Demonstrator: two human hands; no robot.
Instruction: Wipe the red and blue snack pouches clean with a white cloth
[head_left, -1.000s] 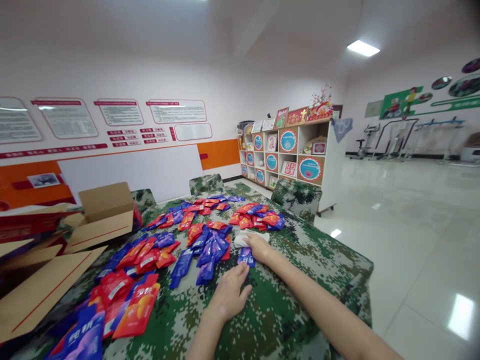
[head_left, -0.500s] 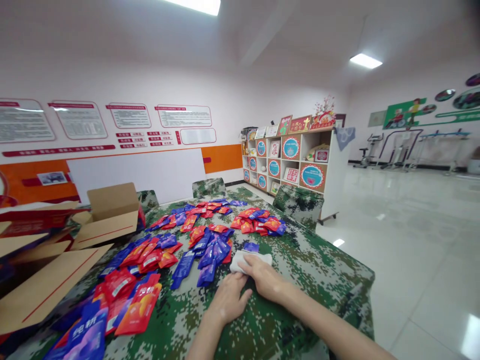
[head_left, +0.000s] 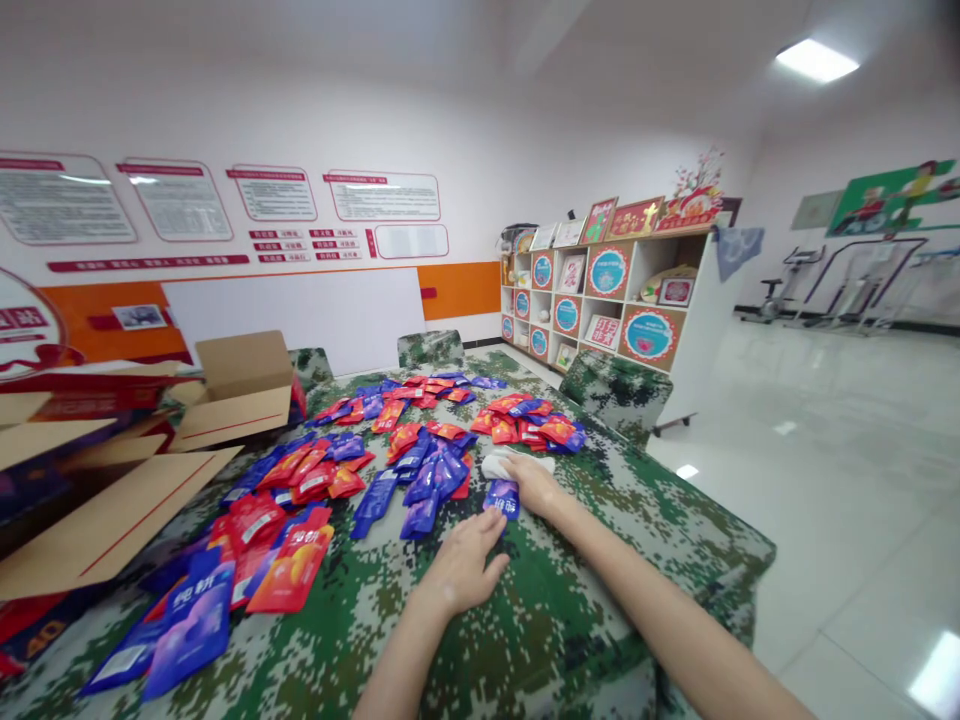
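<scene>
Pin blue pouch [head_left: 504,497] at 6 o'clock, left hand [head_left: 466,560] thumb splayed; right hand [head_left: 534,484] on cloth [head_left: 494,462] at 12, can't tell if pinching.

The pouches [head_left: 435,476] looked like smooth, glossy plastic film, crinkled in places. The white cloth [head_left: 495,463] appeared soft and matt, the camouflage tablecloth [head_left: 555,630] dull fabric, the carton flaps [head_left: 240,417] matt cardboard, the floor [head_left: 840,480] polished and reflective.
</scene>
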